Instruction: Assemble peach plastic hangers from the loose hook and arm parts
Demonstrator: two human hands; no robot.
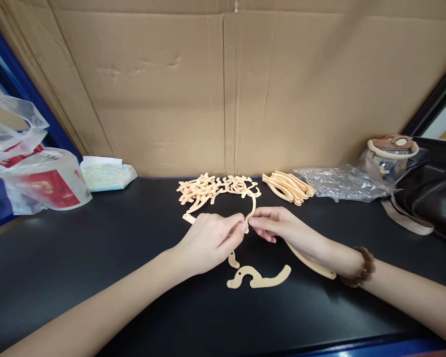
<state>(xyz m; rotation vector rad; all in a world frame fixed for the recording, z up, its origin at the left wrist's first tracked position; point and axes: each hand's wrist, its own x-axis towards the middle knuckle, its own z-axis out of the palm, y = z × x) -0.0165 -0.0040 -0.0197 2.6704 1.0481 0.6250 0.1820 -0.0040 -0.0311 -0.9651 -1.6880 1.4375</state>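
Observation:
My left hand (217, 239) and my right hand (277, 223) meet over the middle of the black table, fingertips pinched together around a pale, curved wooden-looking piece (252, 206). Its upper end rises between the hands toward the pile behind. The rounded end of another pale piece (189, 218) sticks out past the back of my left hand; I cannot tell whether that hand holds it. In front lies a flat, wavy piece (269, 281) with a small hole. A small curved piece (233, 260) shows partly beneath my left hand. A long curved strip (315, 267) lies under my right forearm.
A heap of small curved pieces (204, 187) lies at the back, with a stack of long strips (288, 187) to its right. Clear plastic wrap (345, 183), a strapped bottle (388, 161) and a dark bag (438, 188) are at right. A tissue pack (109, 176) and bagged tub (59, 181) stand left.

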